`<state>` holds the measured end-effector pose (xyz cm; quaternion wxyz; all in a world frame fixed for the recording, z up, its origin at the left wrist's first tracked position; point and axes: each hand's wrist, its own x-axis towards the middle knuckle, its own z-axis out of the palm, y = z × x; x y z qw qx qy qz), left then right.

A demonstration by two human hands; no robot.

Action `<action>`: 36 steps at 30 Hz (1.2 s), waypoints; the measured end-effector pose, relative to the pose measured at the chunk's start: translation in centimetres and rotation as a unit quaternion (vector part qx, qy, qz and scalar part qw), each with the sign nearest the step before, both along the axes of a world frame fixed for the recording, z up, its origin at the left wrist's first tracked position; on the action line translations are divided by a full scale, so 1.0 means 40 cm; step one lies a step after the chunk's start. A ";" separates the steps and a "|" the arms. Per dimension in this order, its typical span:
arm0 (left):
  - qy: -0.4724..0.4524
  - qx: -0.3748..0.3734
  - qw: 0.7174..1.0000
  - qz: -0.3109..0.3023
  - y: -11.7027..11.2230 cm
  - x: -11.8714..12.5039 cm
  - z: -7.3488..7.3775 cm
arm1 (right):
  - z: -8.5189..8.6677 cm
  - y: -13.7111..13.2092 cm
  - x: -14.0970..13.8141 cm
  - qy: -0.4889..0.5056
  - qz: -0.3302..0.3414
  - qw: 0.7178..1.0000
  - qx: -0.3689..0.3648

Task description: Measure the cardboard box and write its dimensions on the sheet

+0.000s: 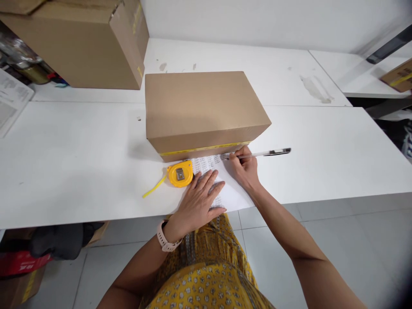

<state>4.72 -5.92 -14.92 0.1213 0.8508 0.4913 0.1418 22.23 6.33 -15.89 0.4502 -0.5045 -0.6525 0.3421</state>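
A sheet of paper with columns of handwriting lies at the table's front edge, its far side against a closed cardboard box. My left hand rests flat on the sheet, fingers spread, covering some of the writing. Pinched in my right hand is a pen, its tip at the upper right of the written columns and its dark end pointing right. An orange tape measure with a yellow wrist strap sits just left of the paper, close to my left fingertips.
The white table runs across the view. A larger cardboard box stands at the back left, beside bottles and small items. Another carton is at the far right. Below the table's left end are a dark bag and boxes.
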 end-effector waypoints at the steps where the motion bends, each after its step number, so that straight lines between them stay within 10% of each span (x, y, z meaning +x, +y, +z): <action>1: -0.001 -0.001 1.000 0.001 0.000 0.000 0.001 | 0.004 -0.005 0.005 0.007 -0.030 0.999 0.008; 6: -0.008 -0.002 1.000 0.005 0.002 -0.002 0.001 | 0.021 -0.025 0.081 -0.028 -0.130 0.989 0.066; 14: -0.177 0.134 0.973 0.055 -0.026 -0.014 -0.011 | -0.028 -0.011 0.259 -0.381 -0.066 0.913 0.133; 21: -0.113 0.197 0.922 0.313 -0.005 -0.100 0.030 | -0.052 -0.008 0.259 -0.358 -0.105 0.915 0.157; 28: -0.094 0.075 0.949 0.291 0.018 -0.126 0.037 | -0.002 -0.073 0.226 -0.202 -0.217 0.929 0.222; 32: -0.243 -0.058 0.932 0.262 -0.049 -0.078 0.096 | 0.059 -0.220 0.120 -0.041 -0.021 0.995 0.085; 36: -0.290 -0.186 0.925 0.156 -0.109 -0.035 0.155 | 0.094 -0.308 0.036 0.086 0.221 0.960 -0.150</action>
